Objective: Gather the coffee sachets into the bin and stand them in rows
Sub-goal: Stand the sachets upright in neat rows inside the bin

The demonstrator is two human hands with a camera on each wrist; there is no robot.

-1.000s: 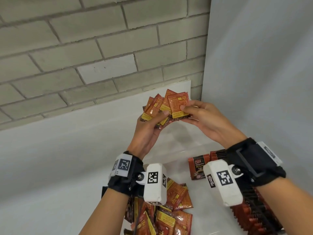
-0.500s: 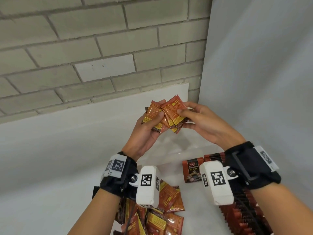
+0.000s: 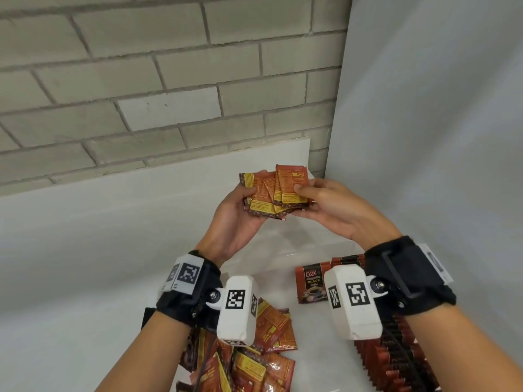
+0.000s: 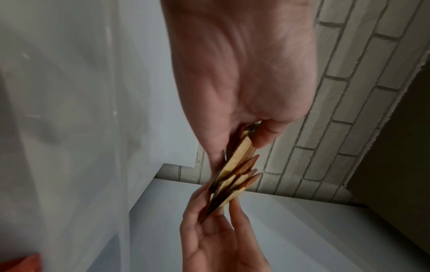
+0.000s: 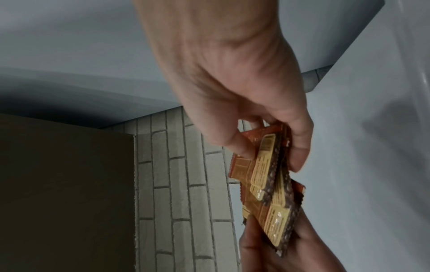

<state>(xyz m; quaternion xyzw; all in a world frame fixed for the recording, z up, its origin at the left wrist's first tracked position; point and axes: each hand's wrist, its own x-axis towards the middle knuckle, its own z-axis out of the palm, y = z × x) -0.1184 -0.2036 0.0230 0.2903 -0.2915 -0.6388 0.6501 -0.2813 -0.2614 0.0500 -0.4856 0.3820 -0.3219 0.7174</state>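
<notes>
While raised in the middle of the head view before a grey brick wall (image 3: 141, 80), holding one fanned bunch of coffee sachets (image 3: 276, 192) between them. Left hand (image 3: 240, 219) curled round the bunch's left side, thumb across the front. Right hand (image 3: 334, 210) pinching the right side, thumb on the nearest packet. Below, lower centre: loose sachets (image 3: 263, 360) heaped flat. Lower right: standing sachets (image 3: 396, 357) in a row inside a clear bin (image 3: 283, 250), one front packet (image 3: 311, 282) upright facing forward.
</notes>
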